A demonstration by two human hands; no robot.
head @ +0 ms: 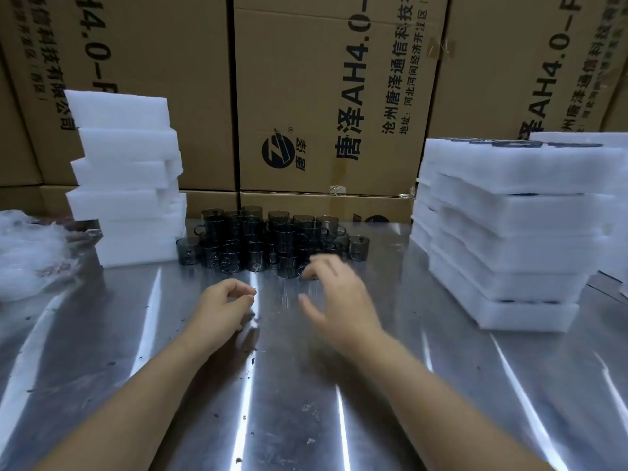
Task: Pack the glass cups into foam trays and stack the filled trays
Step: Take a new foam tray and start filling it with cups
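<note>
Several dark smoked-glass cups with handles stand stacked in a cluster at the middle back of the steel table. A leaning stack of white foam trays stands at the left, touching the cluster. At the right stands a stack of foam trays with dark cups in them. My left hand hovers over the table with fingers loosely curled, holding nothing. Blurred by motion, my right hand is spread with its fingertips near the front cups, and I see nothing in it.
Large printed cardboard boxes form a wall behind the table. A heap of clear plastic wrap lies at the far left. Another foam stack shows at the right edge. Small dark crumbs dot the table.
</note>
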